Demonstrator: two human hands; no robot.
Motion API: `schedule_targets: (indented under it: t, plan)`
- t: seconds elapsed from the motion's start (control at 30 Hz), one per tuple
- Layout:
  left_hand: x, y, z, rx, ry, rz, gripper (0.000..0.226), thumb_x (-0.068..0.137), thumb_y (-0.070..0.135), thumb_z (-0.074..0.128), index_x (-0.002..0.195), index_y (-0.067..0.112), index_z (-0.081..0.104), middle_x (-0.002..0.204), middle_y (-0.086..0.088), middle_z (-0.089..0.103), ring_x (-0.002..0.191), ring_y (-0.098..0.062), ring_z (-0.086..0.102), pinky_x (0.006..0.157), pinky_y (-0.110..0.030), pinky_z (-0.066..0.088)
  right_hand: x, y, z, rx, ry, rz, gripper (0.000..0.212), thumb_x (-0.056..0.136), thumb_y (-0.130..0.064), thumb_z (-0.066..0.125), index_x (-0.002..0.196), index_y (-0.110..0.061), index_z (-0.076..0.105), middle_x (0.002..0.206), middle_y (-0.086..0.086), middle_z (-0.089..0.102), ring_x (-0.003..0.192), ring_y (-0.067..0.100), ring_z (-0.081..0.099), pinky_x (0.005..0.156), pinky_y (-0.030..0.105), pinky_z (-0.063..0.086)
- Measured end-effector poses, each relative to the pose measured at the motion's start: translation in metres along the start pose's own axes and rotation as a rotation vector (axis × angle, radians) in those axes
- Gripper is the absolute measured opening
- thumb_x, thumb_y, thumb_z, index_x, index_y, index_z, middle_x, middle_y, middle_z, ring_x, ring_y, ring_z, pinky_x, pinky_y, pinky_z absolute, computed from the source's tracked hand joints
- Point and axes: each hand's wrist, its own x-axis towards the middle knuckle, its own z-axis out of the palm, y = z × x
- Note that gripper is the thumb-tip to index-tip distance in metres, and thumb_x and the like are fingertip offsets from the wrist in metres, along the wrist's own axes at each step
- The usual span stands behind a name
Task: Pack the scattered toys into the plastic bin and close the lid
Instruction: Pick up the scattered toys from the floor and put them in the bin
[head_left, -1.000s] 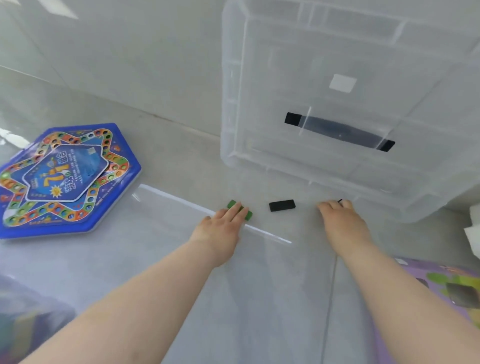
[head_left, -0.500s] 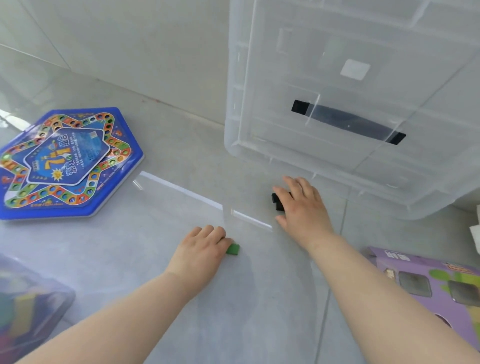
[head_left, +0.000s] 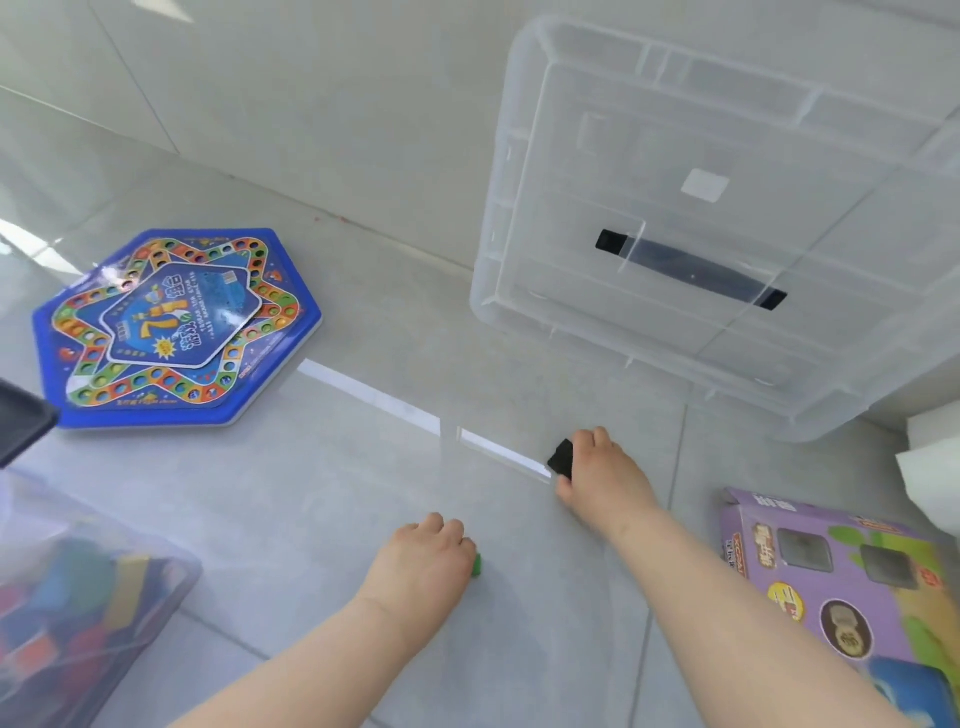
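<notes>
1. Two bare hands are in view above a glossy grey tiled floor (head_left: 311, 493).
2. The left hand (head_left: 421, 561) is curled into a loose fist, low near the floor. One small green block (head_left: 476, 565) shows at its fingertips; only a little edge of it is visible, and the fingers are closed around it.
3. The right hand (head_left: 602, 478) is further forward and nearer to the bin. Its fingers are closed on one black block (head_left: 562, 458), which sticks out at the left side of the hand. Whether more pieces are hidden inside this hand cannot be told.
4. One big clear plastic bin (head_left: 498, 291) stands at the upper right, close to the wall. Through its transparent plastic one long black strip (head_left: 691, 270) and one white square label (head_left: 705, 185) are seen. Whether the strip lies inside the bin or belongs to it cannot be told.
5. One blue hexagonal game board (head_left: 176, 327) lies flat on the floor at the left, well apart from both hands. It has a ring of coloured circles printed on it.
6. One purple toy box (head_left: 831, 582) lies at the right, just beside the right forearm.
7. One smaller clear container (head_left: 78, 587) is at the lower left, with many coloured pieces inside; they are blurred, so the count is not possible.
8. One white paper object (head_left: 932, 467) is at the right edge, partly cut by the frame.
</notes>
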Motion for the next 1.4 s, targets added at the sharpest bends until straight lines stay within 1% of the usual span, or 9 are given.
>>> schedule_targets:
  t: [0.13, 0.23, 0.4, 0.57, 0.77, 0.87, 1.07, 1.27, 1.4]
  plan:
    - [-0.012, -0.011, -0.012, -0.019, -0.146, -0.082, 0.030, 0.088, 0.003, 0.040, 0.116, 0.006, 0.051, 0.090, -0.013, 0.042, 0.110, -0.028, 0.053, 0.047, -0.023, 0.017, -0.026, -0.001, 0.000, 0.001, -0.085, -0.047, 0.036, 0.091, -0.024, 0.044, 0.123, -0.006, 0.040, 0.127, 0.011, 0.043, 0.107, 0.029, 0.055, 0.070, 0.028, 0.035]
    - [-0.032, -0.028, -0.037, -0.170, 0.094, -0.099, 0.029, 0.085, 0.012, 0.040, 0.111, 0.010, 0.054, 0.111, -0.005, 0.051, 0.103, -0.027, 0.058, 0.052, -0.025, 0.026, -0.042, -0.008, -0.009, 0.071, -0.066, -0.081, 0.035, 0.087, -0.026, 0.048, 0.118, -0.009, 0.046, 0.119, 0.006, 0.053, 0.101, 0.025, 0.056, 0.070, 0.025, 0.035]
    - [-0.097, -0.062, -0.103, -0.335, 0.619, 0.101, 0.019, 0.066, 0.032, 0.041, 0.081, 0.028, 0.052, 0.067, 0.014, 0.060, 0.060, -0.005, 0.054, 0.042, -0.015, 0.040, -0.060, -0.055, -0.042, 0.311, 0.039, -0.130, 0.032, 0.084, -0.025, 0.052, 0.115, -0.016, 0.051, 0.110, 0.000, 0.061, 0.086, 0.016, 0.049, 0.073, 0.024, 0.040]
    - [-0.176, -0.120, -0.131, -0.191, 0.883, -0.052, 0.022, 0.069, 0.030, 0.046, 0.087, 0.024, 0.056, 0.069, 0.011, 0.064, 0.075, -0.012, 0.047, 0.066, -0.023, 0.041, -0.079, -0.126, -0.080, 0.474, 0.165, -0.334, 0.034, 0.085, -0.024, 0.056, 0.118, -0.023, 0.051, 0.105, -0.007, 0.060, 0.094, 0.014, 0.053, 0.079, 0.023, 0.041]
    - [-0.240, -0.176, -0.092, -0.562, 0.789, -0.522, 0.031, 0.055, 0.052, 0.040, 0.081, 0.066, 0.047, 0.067, 0.032, 0.061, 0.067, -0.004, 0.054, 0.065, -0.025, 0.046, -0.103, -0.222, -0.110, 0.826, 0.309, -0.616, 0.036, 0.073, -0.030, 0.062, 0.109, -0.028, 0.058, 0.081, -0.028, 0.052, 0.072, -0.012, 0.050, 0.070, 0.003, 0.037]
    - [-0.264, -0.188, -0.059, -0.533, 0.649, -0.692, 0.010, 0.067, 0.044, 0.054, 0.077, 0.041, 0.056, 0.072, 0.020, 0.057, 0.074, -0.020, 0.060, 0.070, -0.035, 0.048, -0.120, -0.271, -0.116, 0.949, 0.286, -0.744, 0.025, 0.068, -0.033, 0.056, 0.090, -0.044, 0.052, 0.076, -0.029, 0.052, 0.078, -0.007, 0.050, 0.074, 0.002, 0.038]
    - [-0.288, -0.207, -0.011, -0.543, 0.464, -0.936, 0.042, 0.085, 0.021, 0.060, 0.125, 0.021, 0.052, 0.142, -0.001, 0.040, 0.130, -0.021, 0.038, 0.105, -0.033, 0.031, -0.121, -0.313, -0.093, 0.263, 0.381, -1.008, 0.060, 0.071, -0.054, 0.038, 0.112, -0.020, 0.064, 0.106, -0.004, 0.069, 0.113, 0.021, 0.054, 0.092, 0.027, 0.021]
    - [-0.273, -0.187, -0.051, -0.731, 0.808, -0.683, 0.031, 0.084, 0.042, 0.052, 0.114, 0.045, 0.044, 0.113, 0.035, 0.041, 0.104, 0.012, 0.043, 0.085, 0.004, 0.028, -0.114, -0.295, -0.089, 0.615, 0.080, -0.829, 0.056, 0.091, -0.015, 0.049, 0.141, -0.027, 0.026, 0.153, -0.008, 0.011, 0.135, 0.007, 0.023, 0.097, 0.011, 0.019]
    - [-0.245, -0.162, -0.069, -0.768, 0.809, -0.391, 0.045, 0.067, 0.066, 0.037, 0.111, 0.053, 0.039, 0.112, 0.044, 0.032, 0.104, 0.039, 0.026, 0.085, 0.014, 0.019, -0.111, -0.288, -0.086, 0.809, -0.056, -0.701, 0.049, 0.091, -0.015, 0.050, 0.136, -0.024, 0.033, 0.118, -0.012, 0.042, 0.099, -0.001, 0.042, 0.084, 0.013, 0.038]
